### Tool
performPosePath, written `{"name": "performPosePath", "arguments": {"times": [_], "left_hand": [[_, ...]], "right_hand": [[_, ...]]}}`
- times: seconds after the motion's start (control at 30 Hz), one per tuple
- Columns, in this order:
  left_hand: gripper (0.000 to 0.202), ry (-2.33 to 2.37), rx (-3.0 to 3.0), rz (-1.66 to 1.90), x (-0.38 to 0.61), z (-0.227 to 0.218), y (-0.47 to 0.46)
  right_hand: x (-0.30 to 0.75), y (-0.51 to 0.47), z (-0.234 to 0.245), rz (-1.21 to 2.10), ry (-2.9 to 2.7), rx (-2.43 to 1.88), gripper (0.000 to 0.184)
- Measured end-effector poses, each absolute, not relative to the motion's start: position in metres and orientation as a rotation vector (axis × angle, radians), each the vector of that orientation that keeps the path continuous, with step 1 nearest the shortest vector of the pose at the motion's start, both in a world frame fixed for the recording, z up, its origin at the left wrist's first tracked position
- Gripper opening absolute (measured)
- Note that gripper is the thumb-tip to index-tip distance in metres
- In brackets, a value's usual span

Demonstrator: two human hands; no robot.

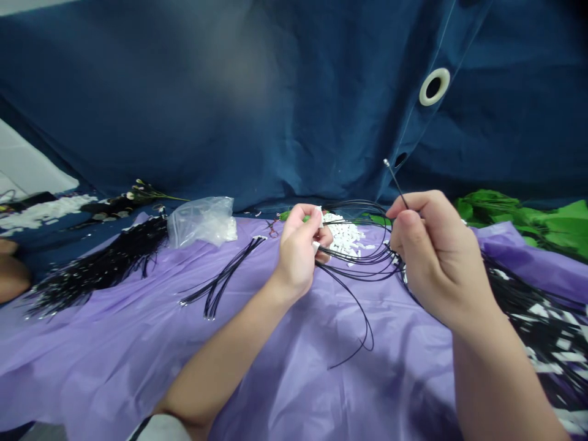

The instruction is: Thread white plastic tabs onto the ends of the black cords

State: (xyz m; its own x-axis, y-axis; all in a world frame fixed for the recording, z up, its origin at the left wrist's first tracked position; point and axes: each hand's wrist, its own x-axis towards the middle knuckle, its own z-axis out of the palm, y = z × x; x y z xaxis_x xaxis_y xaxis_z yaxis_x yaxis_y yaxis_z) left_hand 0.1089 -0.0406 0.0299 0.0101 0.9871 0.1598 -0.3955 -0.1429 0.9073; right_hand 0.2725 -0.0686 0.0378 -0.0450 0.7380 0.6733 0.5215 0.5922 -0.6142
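My left hand [301, 248] is closed on a bundle of thin black cords [356, 272], with small white pieces showing between its fingers. The cords loop to the right, and one loose end hangs over the purple sheet. My right hand [434, 254] is pinched on a black cord [395, 182], whose silvery tip points up and left above the fist. Part of the looped cords passes behind my right hand, so I cannot tell whether it grips those too. Behind the hands lies a heap of small white pieces [344, 236].
The purple sheet [257, 380] covers the work surface. On it are a short cord bundle [225, 275], a clear plastic bag [202, 220], small scissors [272, 230] and a large black cord pile [105, 263]. More cords with white tags [542, 318] lie right. Another person's arm [11, 272] shows left.
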Motion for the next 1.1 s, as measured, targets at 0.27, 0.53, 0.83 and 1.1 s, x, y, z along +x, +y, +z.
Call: {"name": "performPosePath", "arguments": {"times": [0.27,0.53,0.83,1.1], "left_hand": [[0.022,0.761,1.011,1.422,0.11,0.03,-0.043],[0.022,0.737,1.067,1.382,0.11,0.029,-0.046],[0.021,0.741,1.056,1.371,0.11,0.03,-0.046],[0.021,0.738,1.044,1.367,0.11,0.03,-0.047]], "right_hand": [[0.27,-0.074,0.044,0.107,-1.902,-0.987,0.009],[0.269,-0.071,0.047,0.086,-1.991,-1.018,0.011],[0.27,-0.07,0.048,0.18,-1.983,-1.033,0.016],[0.268,-0.07,0.045,0.14,-1.966,-1.064,0.016]]}}
